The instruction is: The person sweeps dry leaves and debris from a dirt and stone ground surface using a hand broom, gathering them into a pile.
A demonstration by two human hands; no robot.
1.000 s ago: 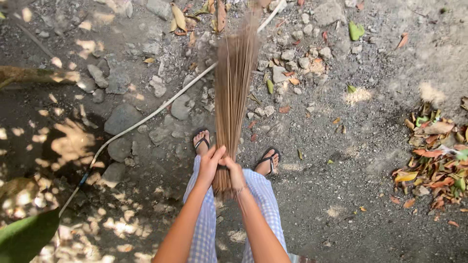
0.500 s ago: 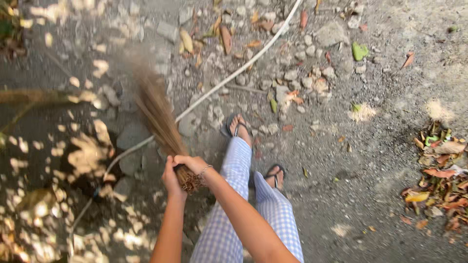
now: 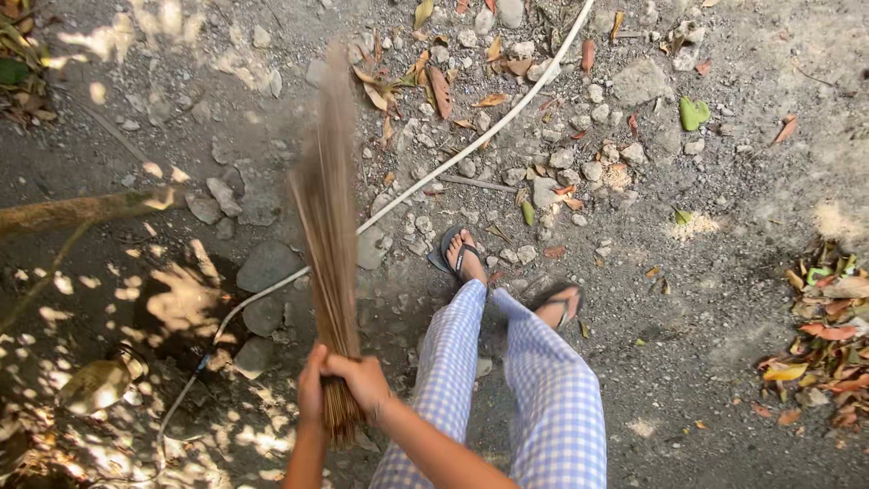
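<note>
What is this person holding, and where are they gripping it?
A stick broom, gripped by both hands, the left hand and the right hand, around its bound base end, with the bristles fanning away over the ground.

Outdoor ground (image 3: pixel 724 362): grey packed dirt, gritty gravel. Scattered stones (image 3: pixel 561 172) across upper middle, larger flat rocks (image 3: pixel 267 265) at left. White hose (image 3: pixel 425 177) runs diagonally from top centre to lower left. Dry leaf pile (image 3: pixel 828 344) at right edge, orange, brown, some green. Loose fallen leaves (image 3: pixel 434 86) near top. Dappled sunlight (image 3: pixel 181 303) patches on shaded left side.
</note>
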